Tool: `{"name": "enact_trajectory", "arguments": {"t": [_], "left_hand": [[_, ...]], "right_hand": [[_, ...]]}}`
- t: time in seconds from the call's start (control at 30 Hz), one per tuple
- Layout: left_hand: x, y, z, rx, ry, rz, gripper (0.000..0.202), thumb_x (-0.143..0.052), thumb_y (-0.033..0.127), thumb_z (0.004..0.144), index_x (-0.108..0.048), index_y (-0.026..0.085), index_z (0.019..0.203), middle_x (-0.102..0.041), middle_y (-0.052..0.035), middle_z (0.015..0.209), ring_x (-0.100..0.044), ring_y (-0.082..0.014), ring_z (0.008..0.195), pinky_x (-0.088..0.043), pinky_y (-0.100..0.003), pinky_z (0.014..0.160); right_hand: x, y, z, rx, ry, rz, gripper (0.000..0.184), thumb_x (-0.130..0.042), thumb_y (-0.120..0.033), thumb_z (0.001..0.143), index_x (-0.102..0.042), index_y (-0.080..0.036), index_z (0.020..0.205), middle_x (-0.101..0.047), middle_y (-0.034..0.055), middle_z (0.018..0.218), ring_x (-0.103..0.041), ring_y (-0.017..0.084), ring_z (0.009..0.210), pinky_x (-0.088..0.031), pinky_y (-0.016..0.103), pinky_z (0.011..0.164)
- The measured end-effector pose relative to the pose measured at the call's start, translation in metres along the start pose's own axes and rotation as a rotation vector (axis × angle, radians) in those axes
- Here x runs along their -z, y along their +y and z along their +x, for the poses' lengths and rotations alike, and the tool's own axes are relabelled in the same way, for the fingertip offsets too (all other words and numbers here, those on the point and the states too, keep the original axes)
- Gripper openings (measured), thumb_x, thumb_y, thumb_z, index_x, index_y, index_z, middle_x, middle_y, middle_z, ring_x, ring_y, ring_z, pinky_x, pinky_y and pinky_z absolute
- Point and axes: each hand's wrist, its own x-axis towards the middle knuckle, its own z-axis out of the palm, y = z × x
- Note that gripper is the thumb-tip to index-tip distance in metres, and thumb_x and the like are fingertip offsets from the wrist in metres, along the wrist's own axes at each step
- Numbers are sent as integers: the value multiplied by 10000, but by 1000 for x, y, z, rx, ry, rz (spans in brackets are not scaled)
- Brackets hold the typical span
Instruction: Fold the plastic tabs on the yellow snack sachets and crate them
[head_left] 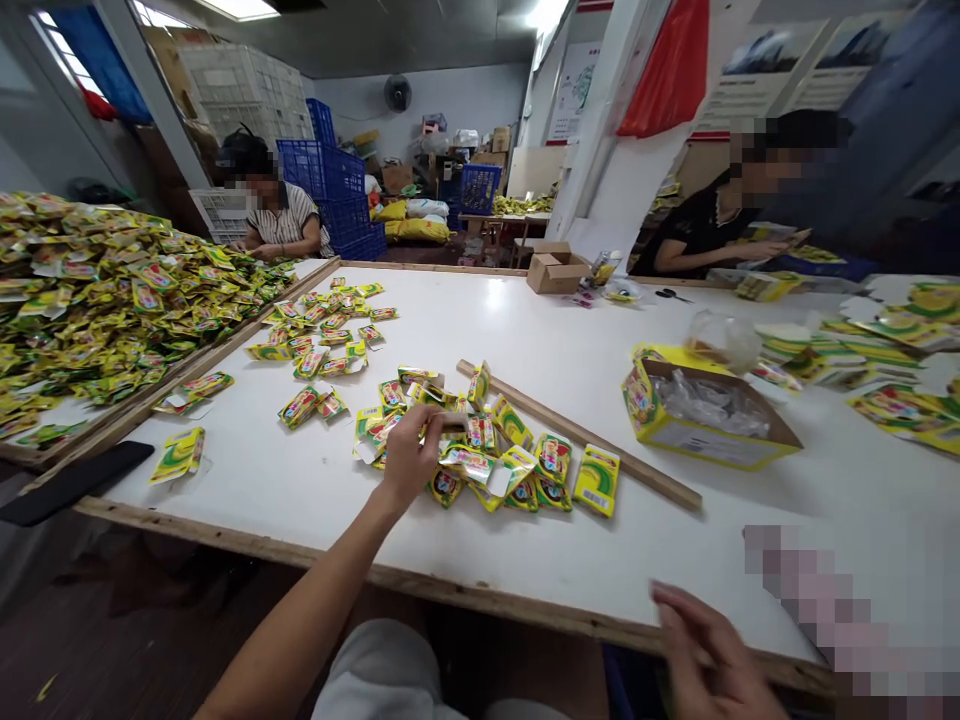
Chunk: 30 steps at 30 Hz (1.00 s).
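Note:
My left hand (pixel 409 455) reaches over a loose group of small yellow-and-green cartons (pixel 553 457) in the middle of the white table. Its fingers are closed on one small carton (pixel 454 423), whose brownish end points to the right. Several cartons around it have white flaps standing out, and one lies apart at the group's right end. Low on the right, by the table's front edge, is my right hand (pixel 709 650), slightly blurred. Thumb and forefinger are apart there, with nothing visible between them.
A wooden strip (pixel 585 435) lies slantwise behind the cartons. Right of it stands an open yellow display box (pixel 709 440) holding clear plastic packets. A large carton heap (pixel 112 310) fills the left side. Two people sit across the table. A pixelated patch covers the lower right.

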Motion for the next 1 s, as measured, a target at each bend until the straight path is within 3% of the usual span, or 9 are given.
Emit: {"name": "enact_trajectory", "arguments": {"t": [0.07, 0.17, 0.3, 0.4, 0.5, 0.6, 0.77, 0.9, 1.0], "left_hand": [[4, 18, -14, 4, -118, -91, 142, -470, 212, 916, -610, 193, 898, -653, -39, 847, -604, -175, 801, -462, -271, 735], [-5, 30, -55, 126, -317, -247, 184, -451, 228, 931, -618, 185, 866, -655, -34, 805, -598, -167, 759, -454, -261, 705], [-26, 24, -105, 390, -202, -477, 225, -440, 274, 950, -503, 219, 1159, -643, -33, 912, -612, -163, 817, -475, -268, 742], [-29, 19, -123, 428, -174, -620, 357, -489, 279, 929, -382, 244, 1269, -608, -52, 1060, -615, -170, 935, -487, -298, 843], [-23, 18, -126, 389, -337, -611, 218, -512, 268, 914, -547, 208, 1121, -632, -73, 1072, -608, -197, 999, -475, -314, 896], [-18, 18, -119, 376, -395, -556, 173, -513, 248, 905, -643, 189, 1004, -668, -76, 1012, -620, -209, 955, -485, -316, 865], [-27, 13, -106, 303, -294, -515, 162, -537, 197, 867, -683, 197, 937, -658, -85, 1072, -593, -234, 1054, -454, -363, 939], [-35, 9, -109, 390, -226, -689, 250, -544, 173, 851, -578, 210, 1096, -664, -70, 1056, -625, -209, 1013, -489, -360, 907], [-33, 9, -112, 394, -252, -674, 151, -573, 236, 858, -616, 192, 996, -674, -74, 1028, -631, -209, 993, -490, -340, 893]], "right_hand": [[-43, -29, -9, 89, -107, 120, 253, -561, -397, 852, -629, -228, 1027, -637, 88, 1118, -599, 267, 1023, -502, 366, 838], [-95, -49, -22, 146, -289, 295, 337, -562, -339, 871, -538, -239, 1192, -595, 97, 1214, -617, 238, 1025, -524, 373, 857], [-128, -41, -28, 120, -373, 387, 264, -557, -311, 888, -535, -244, 1143, -642, 73, 1080, -660, 203, 924, -557, 325, 792], [-132, -29, -24, 65, -356, 443, 261, -556, -316, 892, -515, -241, 1138, -642, 76, 1084, -651, 207, 982, -550, 327, 823], [-130, -24, -17, 34, -416, 428, 246, -563, -337, 888, -552, -230, 1110, -657, 82, 1072, -651, 217, 985, -547, 327, 822], [-130, -24, -7, 66, -485, 387, 222, -558, -358, 883, -625, -213, 1037, -682, 84, 1024, -659, 225, 947, -546, 324, 801], [-137, -27, 7, 127, -491, 386, 190, -569, -346, 866, -671, -204, 939, -689, 91, 1018, -646, 236, 970, -536, 341, 821], [-139, -29, 8, 60, -429, 475, 259, -581, -338, 863, -627, -211, 1084, -686, 83, 1047, -653, 225, 979, -542, 363, 839], [-135, -31, 6, 116, -487, 441, 221, -582, -338, 871, -677, -220, 1032, -680, 85, 1073, -627, 233, 1026, -526, 379, 865]]}}
